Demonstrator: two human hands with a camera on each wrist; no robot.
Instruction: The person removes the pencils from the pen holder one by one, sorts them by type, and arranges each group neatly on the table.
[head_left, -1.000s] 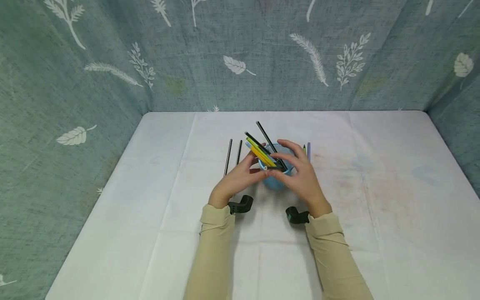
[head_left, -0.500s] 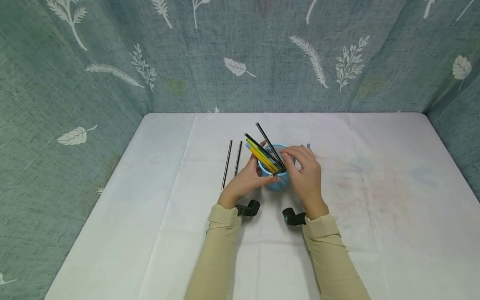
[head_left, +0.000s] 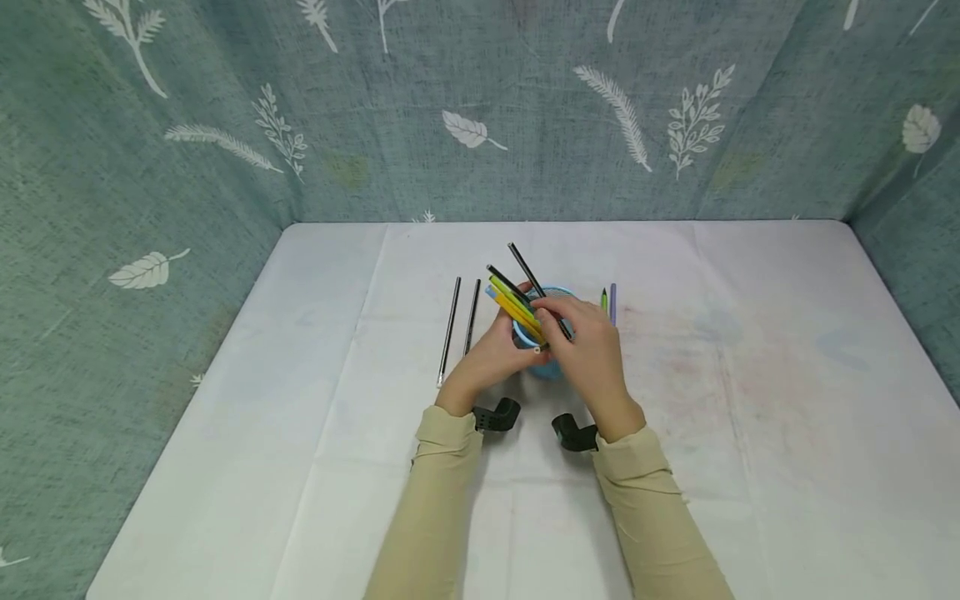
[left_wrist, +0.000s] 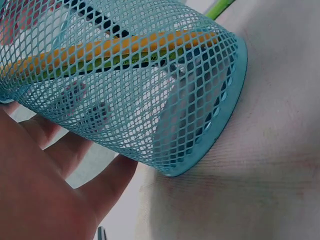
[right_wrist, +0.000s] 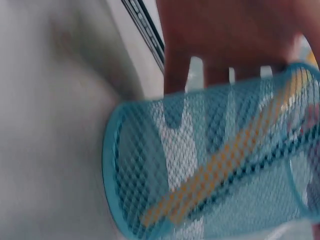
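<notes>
A light-blue mesh pencil cup [head_left: 547, 367] stands at the table's middle. My left hand [head_left: 491, 354] grips it from the left; in the left wrist view, the fingers [left_wrist: 107, 187] curve along the mesh. Several pencils lean leftward out of the cup: yellow pencils [head_left: 508, 310], a green pencil [head_left: 501, 286] and black pencils [head_left: 522, 260]. My right hand [head_left: 588, 354] reaches over the cup's right side, thumb and fingertips pinching at the leaning pencils; which ones is partly hidden. Through the mesh in the right wrist view, a yellow pencil [right_wrist: 225, 160] slants inside.
Left of the cup, two black pencils [head_left: 450, 329] lie on the white-covered table [head_left: 360, 467]. Right of it lie a green pencil [head_left: 603, 298] and a purple pencil [head_left: 612, 304], partly behind the right hand. A leaf-patterned green-grey curtain [head_left: 420, 108] borders the table.
My right hand has left the cup's right rim and moved left over its mouth to the leaning pencils. My left hand stays on the cup, having shifted slightly right at first.
</notes>
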